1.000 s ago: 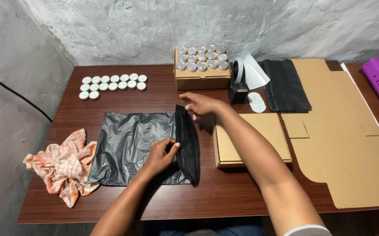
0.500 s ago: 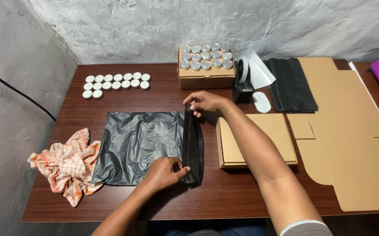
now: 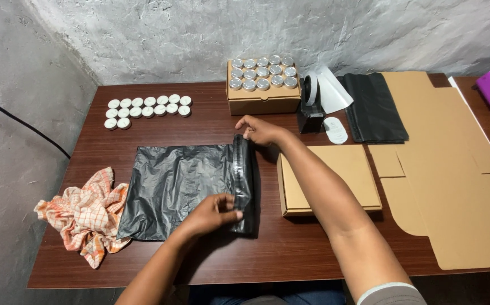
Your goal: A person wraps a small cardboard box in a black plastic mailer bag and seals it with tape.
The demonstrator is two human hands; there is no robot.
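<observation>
Both hands pinch the folded flap of the black bag (image 3: 183, 189); left hand (image 3: 214, 212) grips the flap's near end between thumb and fingers, right hand (image 3: 262, 131) nips its far end at the top corner — fingers pressed together on the plastic at both ends, neither hand spread.

Bag lies flat on the table (image 3: 200, 127), left of centre, its body smoothed out toward the left; flap edge runs along its right side, doubled over onto the bag. Holding the two ends at once keeps the fold straight and taut along its whole run, it seems; a one-handed hold would let the thin film wander.

Long axis of the flap runs away from the person — near edge to far edge; the bag's open end faces right, toward the closed box (image 3: 329, 181), which sits just beside it, not touching as far as I can tell.

Round about: checked cloth (image 3: 84, 212) crumpled against the bag's left edge; white lids (image 3: 146, 107) in rows at far left; box of tins (image 3: 262, 85) at the far edge; tape dispenser (image 3: 311, 107) beside it; spare black bags (image 3: 375, 107) stacked; flat cardboard (image 3: 454, 169) spread on the right.
</observation>
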